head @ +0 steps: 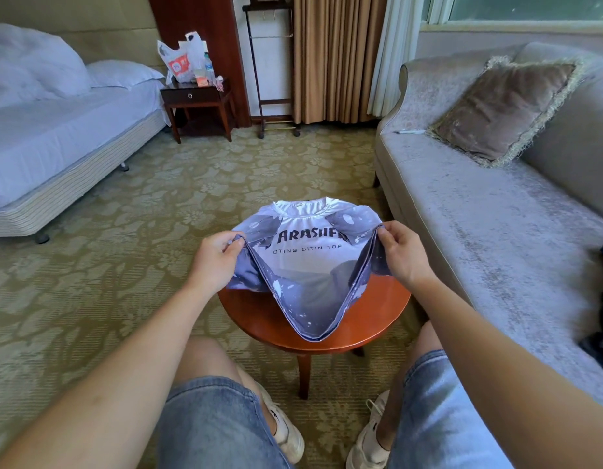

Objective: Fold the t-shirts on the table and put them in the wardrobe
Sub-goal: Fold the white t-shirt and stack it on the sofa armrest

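A white and grey-blue t-shirt (310, 262) with black lettering lies on the small round wooden table (371, 319), collar at the far side. Its lower part is lifted off the table and sags in a V between my hands. My left hand (216, 257) pinches the hem corner on the left. My right hand (401, 252) pinches the hem corner on the right. Both hands hover above the table's middle. No wardrobe is in view.
A grey sofa (462, 211) with a brown cushion (503, 110) stands close on the right, dark items at its near end. A bed (56, 140) is at the left, a nightstand (198, 99) with bags behind it. Patterned carpet lies between.
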A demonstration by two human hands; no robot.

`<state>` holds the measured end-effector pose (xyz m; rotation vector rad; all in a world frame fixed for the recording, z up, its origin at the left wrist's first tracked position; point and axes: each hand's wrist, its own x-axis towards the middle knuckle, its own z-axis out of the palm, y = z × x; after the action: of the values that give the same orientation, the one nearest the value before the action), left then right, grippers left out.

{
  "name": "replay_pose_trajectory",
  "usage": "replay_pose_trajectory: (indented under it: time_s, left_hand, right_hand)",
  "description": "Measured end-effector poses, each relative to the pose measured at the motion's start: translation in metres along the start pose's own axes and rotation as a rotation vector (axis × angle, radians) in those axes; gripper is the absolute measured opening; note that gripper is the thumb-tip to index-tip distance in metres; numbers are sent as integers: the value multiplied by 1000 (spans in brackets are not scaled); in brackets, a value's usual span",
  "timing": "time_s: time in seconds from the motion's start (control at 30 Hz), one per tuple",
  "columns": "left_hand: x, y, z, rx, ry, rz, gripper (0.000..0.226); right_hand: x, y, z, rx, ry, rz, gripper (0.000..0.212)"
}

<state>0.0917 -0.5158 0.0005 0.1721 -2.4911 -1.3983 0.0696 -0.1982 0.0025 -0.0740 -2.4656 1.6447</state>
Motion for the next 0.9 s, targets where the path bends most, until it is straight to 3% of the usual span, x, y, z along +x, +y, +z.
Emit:
replay_pose_trajectory:
  time_s: [0.57, 0.9]
  left_hand:
    - [-64, 3, -31, 34, -110, -107, 18]
    - [-29, -7, -31, 18, 213, -159, 21]
  right_hand:
    - [-56, 8, -65, -236, 10, 89, 22]
    - [-9, 11, -72, -175, 187, 141, 24]
